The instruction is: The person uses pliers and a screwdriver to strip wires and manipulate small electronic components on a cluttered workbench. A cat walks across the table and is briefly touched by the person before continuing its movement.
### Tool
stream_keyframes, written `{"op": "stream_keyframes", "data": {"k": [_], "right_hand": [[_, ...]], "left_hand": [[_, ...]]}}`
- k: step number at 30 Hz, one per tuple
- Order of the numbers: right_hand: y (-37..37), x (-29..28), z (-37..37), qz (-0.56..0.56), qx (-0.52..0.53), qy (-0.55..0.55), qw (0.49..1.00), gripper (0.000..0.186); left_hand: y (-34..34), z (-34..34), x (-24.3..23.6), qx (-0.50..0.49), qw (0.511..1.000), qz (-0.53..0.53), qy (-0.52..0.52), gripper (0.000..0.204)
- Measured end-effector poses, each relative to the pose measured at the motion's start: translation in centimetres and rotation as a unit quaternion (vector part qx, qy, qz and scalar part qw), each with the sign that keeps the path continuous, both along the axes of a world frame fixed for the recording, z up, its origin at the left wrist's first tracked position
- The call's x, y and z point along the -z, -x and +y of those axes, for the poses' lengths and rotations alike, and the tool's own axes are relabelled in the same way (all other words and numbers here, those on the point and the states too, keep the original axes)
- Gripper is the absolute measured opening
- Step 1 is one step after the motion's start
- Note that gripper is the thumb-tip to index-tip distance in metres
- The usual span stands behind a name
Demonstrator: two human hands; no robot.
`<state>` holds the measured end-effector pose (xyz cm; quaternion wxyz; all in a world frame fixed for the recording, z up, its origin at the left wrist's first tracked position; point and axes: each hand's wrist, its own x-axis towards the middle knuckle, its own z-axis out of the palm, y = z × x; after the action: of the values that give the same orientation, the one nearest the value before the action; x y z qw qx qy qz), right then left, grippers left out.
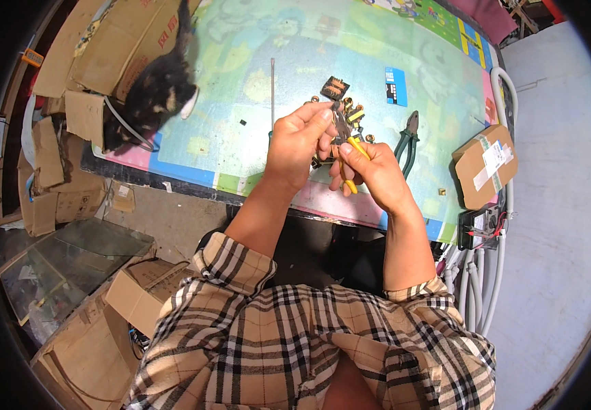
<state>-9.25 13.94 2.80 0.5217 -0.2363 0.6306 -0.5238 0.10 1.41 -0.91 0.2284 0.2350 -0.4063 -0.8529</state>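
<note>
My right hand (382, 176) grips a small pair of yellow-handled pliers (356, 145), with the jaws pointing away from me. Close to those jaws, my left hand (294, 145) pinches a small dark part (337, 106) between thumb and fingers. Whether the jaws touch the part I cannot tell. Just beyond my hands lies a dark square component with copper windings (335, 87). Beside the jaws is a small heap of coils and electronic parts (355, 115), partly hidden by my hands.
Right of my hands lie green-handled pliers (409, 142) and a blue card (396, 87). A long screwdriver (273, 96) lies left. A cardboard box (485, 167) and a black meter (474, 229) sit at the right edge. A cat (153, 96) stands at the left beside open cardboard (121, 41).
</note>
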Motion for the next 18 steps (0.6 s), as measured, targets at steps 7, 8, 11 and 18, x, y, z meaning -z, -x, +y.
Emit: {"op": "stream_keyframes", "data": {"k": [7,8,11,18], "right_hand": [[0.64,0.64,0.22,-0.058,0.009,-0.004,0.998,0.035],[0.58,0.32,0.13,-0.044,0.011,-0.010,0.999,0.035],[0.56,0.21,0.11,-0.023,0.014,-0.016,1.000,0.035],[0.42,0.32,0.16,-0.029,0.038,-0.024,0.999,0.035]], "left_hand": [[-0.08,-0.01,-0.47,-0.032,0.995,-0.049,0.082,0.022],[-0.12,-0.07,-0.59,-0.033,0.993,-0.057,0.094,0.022],[-0.22,-0.23,-0.76,-0.032,0.991,-0.067,0.114,0.022],[-0.52,-0.47,-0.90,-0.027,0.985,-0.088,0.148,0.021]]}}
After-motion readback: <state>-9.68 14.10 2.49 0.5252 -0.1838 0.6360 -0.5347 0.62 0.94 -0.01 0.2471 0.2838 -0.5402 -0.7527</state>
